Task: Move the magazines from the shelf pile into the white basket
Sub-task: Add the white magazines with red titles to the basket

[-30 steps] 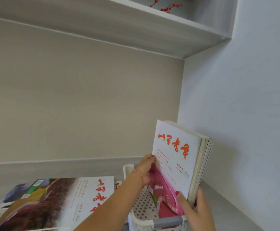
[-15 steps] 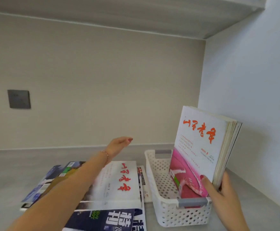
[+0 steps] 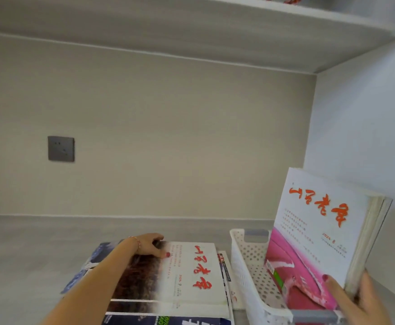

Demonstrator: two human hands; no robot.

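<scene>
A pile of magazines [image 3: 184, 277] lies flat on the grey shelf surface; its top one is white with red script. My left hand [image 3: 150, 245] grips the far edge of that top magazine, thumb on the cover. To the right stands the white perforated basket [image 3: 248, 261]. Several magazines [image 3: 314, 231] stand upright and tilted in the basket, the front cover white and pink with red script. My right hand [image 3: 353, 299] holds this bundle at its near lower corner, thumb on the cover.
A grey wall socket [image 3: 61, 148] sits on the back wall at the left. An upper shelf [image 3: 215, 26] runs overhead. The white side wall [image 3: 368, 137] stands close behind the basket. Bare shelf surface [image 3: 27, 254] stretches to the left of the pile.
My left hand left the bundle in the basket, swung left and dropped onto the pile, where it now grips the top magazine. My right hand still holds the upright bundle.
</scene>
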